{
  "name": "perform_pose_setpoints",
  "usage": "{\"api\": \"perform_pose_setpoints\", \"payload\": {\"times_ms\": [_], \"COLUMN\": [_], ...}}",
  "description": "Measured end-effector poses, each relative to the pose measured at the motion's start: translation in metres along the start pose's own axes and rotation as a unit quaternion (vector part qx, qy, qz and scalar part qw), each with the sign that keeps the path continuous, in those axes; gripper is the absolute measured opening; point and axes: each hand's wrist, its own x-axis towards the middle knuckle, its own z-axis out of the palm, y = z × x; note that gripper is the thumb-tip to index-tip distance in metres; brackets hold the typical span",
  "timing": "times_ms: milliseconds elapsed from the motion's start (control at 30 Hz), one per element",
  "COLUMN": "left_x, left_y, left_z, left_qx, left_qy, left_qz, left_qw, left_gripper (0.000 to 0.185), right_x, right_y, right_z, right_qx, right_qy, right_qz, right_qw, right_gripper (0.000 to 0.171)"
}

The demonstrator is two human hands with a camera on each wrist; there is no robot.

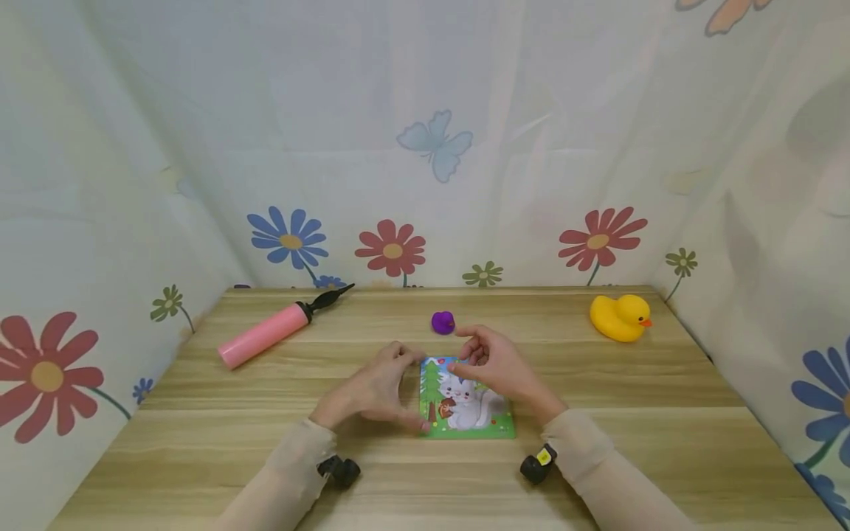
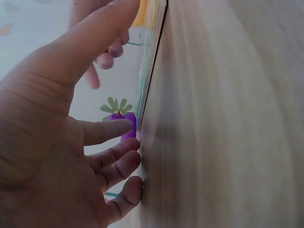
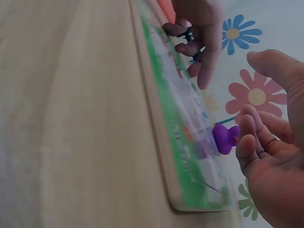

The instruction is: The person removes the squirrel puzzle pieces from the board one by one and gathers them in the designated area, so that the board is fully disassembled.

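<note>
A puzzle (image 1: 465,405) lies flat on the table (image 1: 664,413), right in front of the person. It shows a white bunny, a green tree and grass. As far as I can see, the picture looks whole, with no loose piece lying about, so the puzzle seems done or almost done. A small part near the top is hidden under a hand, so I cannot be sure.

The left hand (image 1: 375,391) is at the left edge of the puzzle. Its fingers are a bit bent and its fingertips touch the table beside the board. It holds nothing; its grip is loose.

The right hand (image 1: 494,365) hangs over the top right part of the puzzle. Its fingers are softly curled and a little spread. The right wrist view shows a gap between them and the board. It holds nothing too, so its grip is also loose.

So the puzzle sits between the two hands, under the right one and beside the left one.

A small purple toy (image 1: 443,322) sits just behind the puzzle. A pink pump (image 1: 265,335) lies far left, and a yellow duck (image 1: 620,317) sits far right.
</note>
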Motion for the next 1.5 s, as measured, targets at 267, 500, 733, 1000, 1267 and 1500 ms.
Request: {"api": "perform_pose_setpoints", "payload": {"times_ms": [267,500,733,1000,1267,1500], "left_x": [0.001,0.000,-0.001,-0.002,0.002,-0.001], "left_y": [0.001,0.003,0.002,0.002,0.004,0.004], "left_z": [0.000,0.000,0.001,0.001,0.000,0.001], "left_qx": [0.019,0.018,0.021,0.020,0.039,0.030], "left_qy": [-0.009,-0.016,-0.018,-0.020,-0.020,-0.014], "left_qz": [-0.004,-0.009,-0.009,-0.011,-0.005,0.002], "left_qw": [0.9998,0.9997,0.9996,0.9995,0.9990,0.9995], "left_gripper": [0.134,0.132,0.132,0.134,0.134,0.131], "right_x": [0.002,0.004,0.003,0.004,0.004,0.005], "right_y": [0.007,0.008,0.006,0.008,0.005,0.005], "right_z": [0.009,0.013,0.020,0.027,0.027,0.024], "right_qx": [-0.022,-0.040,-0.074,-0.115,-0.141,-0.118], "right_qy": [-0.017,-0.036,-0.031,-0.018,-0.005,-0.018], "right_qz": [0.006,0.021,0.031,0.012,0.009,0.017], "right_qw": [1.000,0.998,0.996,0.993,0.990,0.993], "right_gripper": [0.066,0.066,0.060,0.050,0.046,0.040]}}
